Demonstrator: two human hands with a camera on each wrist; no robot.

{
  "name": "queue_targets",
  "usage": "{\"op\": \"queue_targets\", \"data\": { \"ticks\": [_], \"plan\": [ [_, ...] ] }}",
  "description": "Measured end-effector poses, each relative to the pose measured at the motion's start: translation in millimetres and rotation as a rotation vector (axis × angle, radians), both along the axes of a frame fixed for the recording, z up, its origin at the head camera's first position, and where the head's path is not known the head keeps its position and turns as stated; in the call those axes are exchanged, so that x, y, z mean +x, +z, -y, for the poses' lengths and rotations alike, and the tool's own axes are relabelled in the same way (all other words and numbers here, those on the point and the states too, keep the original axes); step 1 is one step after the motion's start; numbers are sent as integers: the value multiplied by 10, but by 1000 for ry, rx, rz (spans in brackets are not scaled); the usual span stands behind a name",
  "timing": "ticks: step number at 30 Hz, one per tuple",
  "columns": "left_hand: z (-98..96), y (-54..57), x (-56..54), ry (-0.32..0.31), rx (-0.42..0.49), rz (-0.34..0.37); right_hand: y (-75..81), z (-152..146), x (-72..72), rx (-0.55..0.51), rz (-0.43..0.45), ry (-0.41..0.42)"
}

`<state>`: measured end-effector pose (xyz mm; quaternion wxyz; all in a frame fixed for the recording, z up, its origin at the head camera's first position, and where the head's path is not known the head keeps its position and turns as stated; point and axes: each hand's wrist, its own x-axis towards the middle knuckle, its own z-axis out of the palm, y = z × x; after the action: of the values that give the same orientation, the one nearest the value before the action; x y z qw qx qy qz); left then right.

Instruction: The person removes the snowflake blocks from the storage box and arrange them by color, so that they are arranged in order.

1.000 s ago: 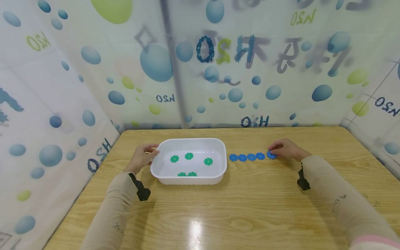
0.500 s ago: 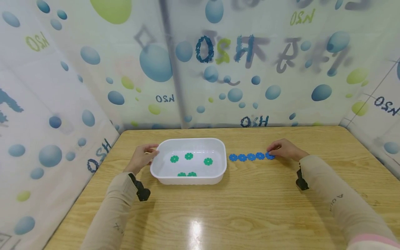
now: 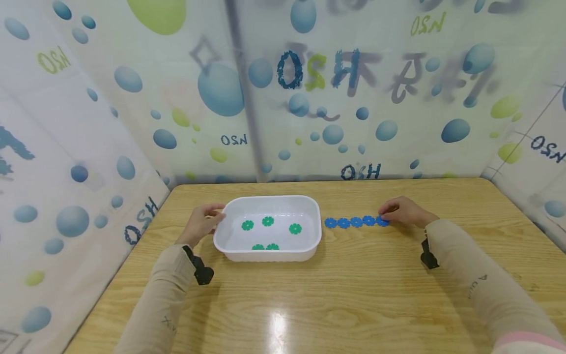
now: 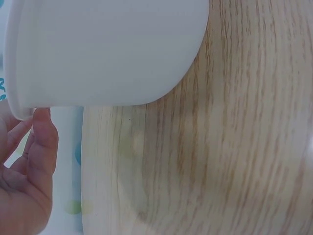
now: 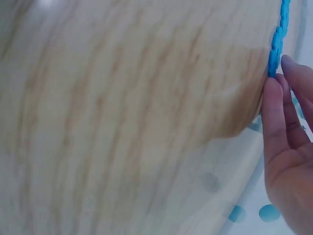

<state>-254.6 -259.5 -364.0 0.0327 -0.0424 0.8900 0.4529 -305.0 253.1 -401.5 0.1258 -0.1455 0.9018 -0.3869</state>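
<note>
A white plastic tray [image 3: 269,256] stands left of centre on the table in the head view. My left hand [image 3: 200,225] grips its left end at the rim, and the left wrist view has thumb and fingers at the rim edge. To the tray's right, several blue flower-shaped discs [image 3: 343,223] lie in a row. With fingertips and thumb, my right hand [image 3: 408,212] pinches the blue flower-shaped disc [image 3: 382,221] at the row's right end, partly covering it. This disc meets its neighbour in the head view. Edge-on, the blue row [image 5: 278,41] shows in the right wrist view.
Inside the tray lie several green flower-shaped discs [image 3: 295,228], two of them partly hidden by the near wall. A wood-grain table [image 3: 345,305] carries everything. A patterned curtain [image 3: 283,123] stands behind its far edge, with more along both sides.
My right hand has shifted slightly left with the end disc, closing the small gap to the row. Left hand and tray have stayed put.
</note>
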Motion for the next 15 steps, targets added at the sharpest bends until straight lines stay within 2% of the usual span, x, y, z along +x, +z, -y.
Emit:
{"op": "queue_targets", "data": {
  "ticks": [5, 15],
  "plan": [
    [-7, 6, -1, -7, -3, -9, 53, -21, 16, 52, -28, -10],
    [10, -3, -14, 1, 0, 5, 295, 88, 13, -52, 0, 32]
  ]
}}
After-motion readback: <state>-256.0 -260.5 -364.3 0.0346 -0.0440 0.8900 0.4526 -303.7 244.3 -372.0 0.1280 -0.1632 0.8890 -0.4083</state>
